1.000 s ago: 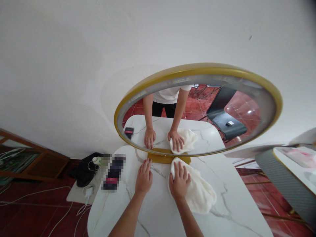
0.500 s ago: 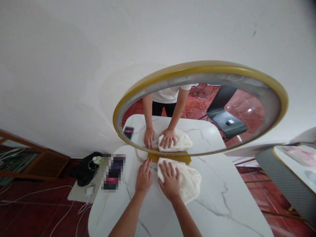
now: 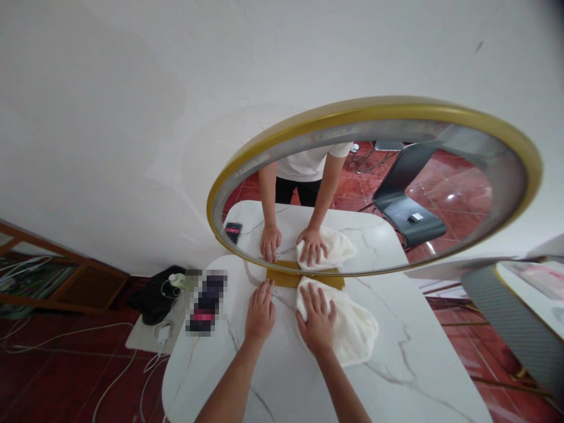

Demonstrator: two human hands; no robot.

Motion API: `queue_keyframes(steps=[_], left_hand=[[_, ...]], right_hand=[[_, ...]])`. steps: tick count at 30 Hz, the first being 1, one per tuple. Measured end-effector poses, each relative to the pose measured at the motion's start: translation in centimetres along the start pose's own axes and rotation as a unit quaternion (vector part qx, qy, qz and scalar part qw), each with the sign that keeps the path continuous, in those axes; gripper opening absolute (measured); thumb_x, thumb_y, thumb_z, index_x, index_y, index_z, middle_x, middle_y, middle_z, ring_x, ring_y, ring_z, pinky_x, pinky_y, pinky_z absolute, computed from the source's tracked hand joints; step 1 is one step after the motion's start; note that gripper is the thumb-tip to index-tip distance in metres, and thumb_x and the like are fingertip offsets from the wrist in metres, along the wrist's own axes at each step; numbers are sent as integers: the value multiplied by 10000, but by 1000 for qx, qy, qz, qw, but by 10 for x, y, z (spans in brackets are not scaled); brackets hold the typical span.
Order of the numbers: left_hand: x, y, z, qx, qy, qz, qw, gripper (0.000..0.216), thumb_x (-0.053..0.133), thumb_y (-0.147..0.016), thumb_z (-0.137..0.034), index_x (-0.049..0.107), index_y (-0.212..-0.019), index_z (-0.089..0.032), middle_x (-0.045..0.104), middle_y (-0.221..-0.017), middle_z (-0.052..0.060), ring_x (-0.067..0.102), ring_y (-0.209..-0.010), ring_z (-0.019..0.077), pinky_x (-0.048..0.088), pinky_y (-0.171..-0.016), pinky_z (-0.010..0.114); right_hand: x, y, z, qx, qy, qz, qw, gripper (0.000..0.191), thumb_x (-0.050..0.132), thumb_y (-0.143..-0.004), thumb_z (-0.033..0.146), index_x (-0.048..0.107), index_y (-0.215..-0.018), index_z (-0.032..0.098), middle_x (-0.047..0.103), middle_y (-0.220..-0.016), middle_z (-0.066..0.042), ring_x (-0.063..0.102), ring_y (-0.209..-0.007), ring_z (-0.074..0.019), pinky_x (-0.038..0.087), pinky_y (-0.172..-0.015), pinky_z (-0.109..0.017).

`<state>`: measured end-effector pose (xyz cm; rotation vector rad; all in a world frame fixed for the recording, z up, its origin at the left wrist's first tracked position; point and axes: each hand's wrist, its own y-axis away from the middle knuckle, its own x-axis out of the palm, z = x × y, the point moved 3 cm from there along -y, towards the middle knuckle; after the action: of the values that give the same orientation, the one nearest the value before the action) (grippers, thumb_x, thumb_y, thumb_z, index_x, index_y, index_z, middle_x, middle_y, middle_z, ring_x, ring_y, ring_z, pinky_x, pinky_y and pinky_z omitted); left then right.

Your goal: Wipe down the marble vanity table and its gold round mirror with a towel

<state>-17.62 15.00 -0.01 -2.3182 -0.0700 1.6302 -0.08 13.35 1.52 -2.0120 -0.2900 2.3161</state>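
My right hand lies flat with its fingers spread on a white cloth, pressing it against the marble-patterned table. The cloth covers part of the right side of the gold base of a round mirror. At the base's left end my left hand rests, palm down and fingers outstretched, its fingertips at the edge of the metal. It holds nothing. Above both hands leans the mirror in its gold frame, reflecting my arms, the cloth and the tabletop.
A blurred-out dark item lies at the table's left edge. Beside the table are a black bag, a white charger and loose cables on the red floor. A wooden cabinet stands left, a ribbed grey piece of furniture right.
My right hand and the cloth under it have slid to the right along the mirror's base. My left hand stays by the base's left end. The view has shifted slightly.
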Motion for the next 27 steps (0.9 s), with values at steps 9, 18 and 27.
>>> queue_keyframes(steps=[9, 18, 27], left_hand=[[2, 2, 3, 6, 8, 2, 1000, 579, 356, -842, -112, 279, -1410, -201, 380, -1432, 49, 326, -1321, 182, 313, -1070, 368], [3, 1, 4, 0, 16, 5, 1000, 623, 337, -819, -62, 251, -1419, -207, 321, -1463, 46, 311, -1328, 180, 303, -1082, 385], [3, 2, 5, -52, 35, -34, 997, 560, 346, -830, -87, 305, -1387, -124, 415, -1384, 111, 355, -1294, 208, 323, -1069, 401]], right_hand=[[5, -6, 45, -92, -49, 50, 993, 649, 452, -832, 410, 192, -1424, 356, 160, -1501, 44, 88, -1384, -244, 10, -1087, -508], [-6, 13, -55, 33, 20, 6, 999, 552, 416, -844, 359, 339, -1386, 294, 232, -1491, -7, 114, -1378, -250, 59, -1078, -521], [-9, 33, -87, 199, 16, -54, 978, 721, 409, -799, 479, 252, -1416, 141, 295, -1442, -139, 336, -1259, -289, 179, -1048, -475]])
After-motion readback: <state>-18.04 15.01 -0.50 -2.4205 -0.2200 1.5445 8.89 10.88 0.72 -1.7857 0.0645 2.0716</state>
